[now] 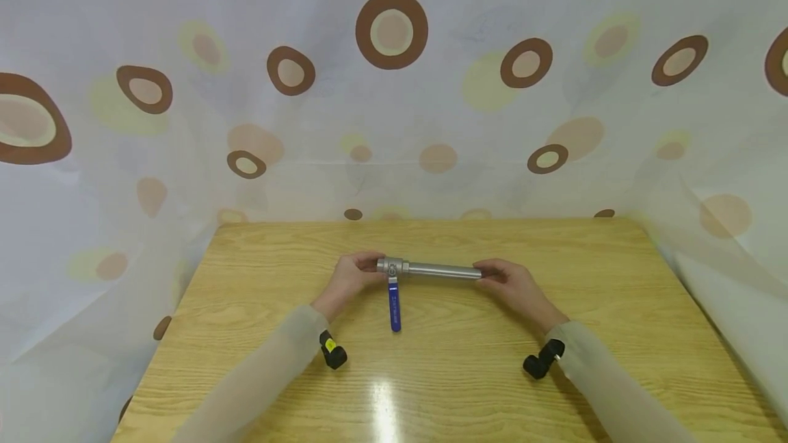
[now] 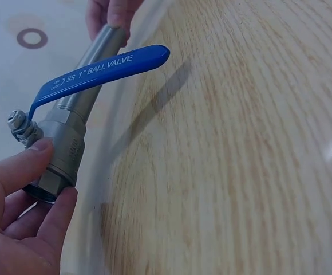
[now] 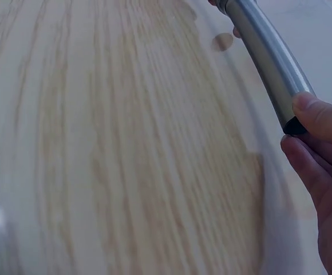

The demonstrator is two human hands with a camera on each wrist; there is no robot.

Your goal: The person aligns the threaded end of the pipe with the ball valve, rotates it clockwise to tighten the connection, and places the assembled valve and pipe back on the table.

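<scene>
A steel ball valve (image 1: 392, 266) with a blue lever handle (image 1: 395, 306) is joined to a straight steel pipe (image 1: 443, 271). My left hand (image 1: 351, 282) grips the valve body at its left end, the thumb on top and fingers beneath. The pipe's far end is pinched between thumb and fingers of my right hand (image 1: 514, 289). In the left wrist view, the lever (image 2: 103, 71) reads "SS 1" BALL VALVE" and sticks out across the pipe. The right wrist view shows the pipe's dark open end (image 3: 295, 126) at my fingertips.
Under both arms spreads a wood-grain table (image 1: 443, 374). A white sheet (image 1: 332, 115) with brown and yellow spots hangs behind it and along both sides. Each wrist carries a small black camera, one on the left sleeve (image 1: 277, 347), one on the right sleeve (image 1: 603, 368).
</scene>
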